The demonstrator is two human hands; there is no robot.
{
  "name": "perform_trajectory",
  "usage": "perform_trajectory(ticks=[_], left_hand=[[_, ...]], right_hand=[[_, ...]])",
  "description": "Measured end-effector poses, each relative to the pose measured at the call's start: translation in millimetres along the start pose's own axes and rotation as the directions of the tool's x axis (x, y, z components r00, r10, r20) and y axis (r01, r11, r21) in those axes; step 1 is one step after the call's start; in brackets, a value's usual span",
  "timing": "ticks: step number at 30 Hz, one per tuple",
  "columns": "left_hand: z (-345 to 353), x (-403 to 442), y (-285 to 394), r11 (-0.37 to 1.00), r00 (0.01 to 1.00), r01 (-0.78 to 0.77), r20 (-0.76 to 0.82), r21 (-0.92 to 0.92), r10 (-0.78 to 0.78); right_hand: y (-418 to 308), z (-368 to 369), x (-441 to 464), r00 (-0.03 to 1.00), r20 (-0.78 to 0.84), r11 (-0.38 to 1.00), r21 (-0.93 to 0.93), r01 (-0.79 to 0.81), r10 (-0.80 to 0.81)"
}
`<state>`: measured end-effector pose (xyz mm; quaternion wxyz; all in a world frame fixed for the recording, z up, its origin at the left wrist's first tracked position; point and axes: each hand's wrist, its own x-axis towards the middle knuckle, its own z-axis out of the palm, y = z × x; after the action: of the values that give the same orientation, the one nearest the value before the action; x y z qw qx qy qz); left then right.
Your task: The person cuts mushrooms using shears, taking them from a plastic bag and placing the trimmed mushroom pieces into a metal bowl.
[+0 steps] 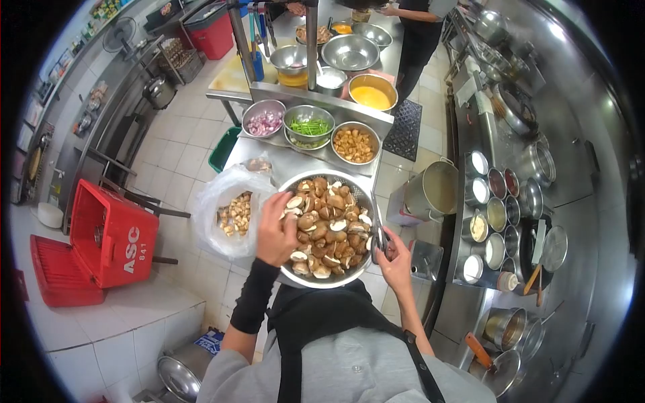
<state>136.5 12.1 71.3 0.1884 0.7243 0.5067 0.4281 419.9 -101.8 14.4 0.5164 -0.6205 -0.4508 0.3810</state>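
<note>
Gripping dark tool [376,247] in right hand [395,258], with left hand [277,230] half-curled over mushrooms [330,230], grasp unclear. Likely light, soft, bruisable; pinch gently by sides.

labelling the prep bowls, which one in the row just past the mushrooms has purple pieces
The leftmost bowl in that row: its chopped pieces look purple and white, while the upper middle bowl shows green pieces and the right bowl brown chunks.

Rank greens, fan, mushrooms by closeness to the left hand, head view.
1. Mushrooms: immediately right of the left hand.
2. Greens: ahead, slightly right.
3. Fan: far ahead, left.
</note>
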Motion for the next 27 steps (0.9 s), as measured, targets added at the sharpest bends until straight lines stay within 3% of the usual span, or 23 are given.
perform_trajectory(ticks=[3,4,7,8,9,11,14,17,20,23,26,27], left_hand=[[-39.7,-8.1,-41.3,0.989,0.984,0.135,-0.126,0.057,-0.127],[-49.9,-12.5,-54.1,0.971,0.965,0.225,-0.154,0.082,-0.211],[-61.1,-29.9,-114.2,0.856,0.896,0.438,-0.06,0.275,-0.439],[-61.0,-34.2,-128.3,0.858,0.888,0.45,-0.025,0.248,-0.459],[-56.7,-39.5,-144.5,0.879,0.917,0.38,0.009,0.288,-0.399],[-44.4,-50.9,-175.8,0.904,0.957,0.229,0.087,0.361,-0.278],[-27.8,-65.3,-200.4,0.846,0.949,0.195,0.124,0.496,-0.291],[-31.3,-48.6,-188.8,0.751,0.746,0.368,0.308,0.549,-0.59],[-32.6,-41.9,-196.3,0.701,0.673,0.421,0.32,0.575,-0.667],[-38.1,-37.0,-196.2,0.742,0.728,0.384,0.314,0.55,-0.609],[-34.6,-44.9,-216.3,0.773,0.784,0.386,0.262,0.504,-0.563],[-36.0,-44.5,-219.4,0.77,0.769,0.393,0.279,0.503,-0.575]], right_hand=[[-33.8,3.5,-5.9,0.991,0.121,0.931,-0.365,-0.011,0.059],[-35.9,9.9,-8.1,0.987,0.146,0.919,-0.395,-0.008,0.071],[-18.5,34.0,-17.4,0.972,0.212,0.911,-0.37,0.18,-0.106],[-25.3,39.4,-19.8,0.965,0.261,0.917,-0.383,0.109,-0.005],[-22.3,46.2,-21.3,0.95,0.284,0.887,-0.394,0.243,-0.134],[-20.2,54.7,-25.8,0.932,0.353,0.815,-0.514,0.266,-0.081],[-26.1,52.7,-22.7,0.916,0.398,0.585,-0.732,0.349,-0.049],[-29.7,49.7,-16.8,0.884,0.425,0.471,-0.75,0.465,-0.195],[-41.4,48.0,-17.3,0.903,0.365,0.579,-0.696,0.426,-0.225],[-31.9,42.4,-22.6,0.892,0.236,0.657,-0.609,0.444,-0.384],[-3.4,19.0,-38.8,0.932,0.017,0.711,-0.641,0.289,-0.362],[14.0,10.0,-43.2,0.948,-0.176,0.809,-0.575,0.12,-0.266]])
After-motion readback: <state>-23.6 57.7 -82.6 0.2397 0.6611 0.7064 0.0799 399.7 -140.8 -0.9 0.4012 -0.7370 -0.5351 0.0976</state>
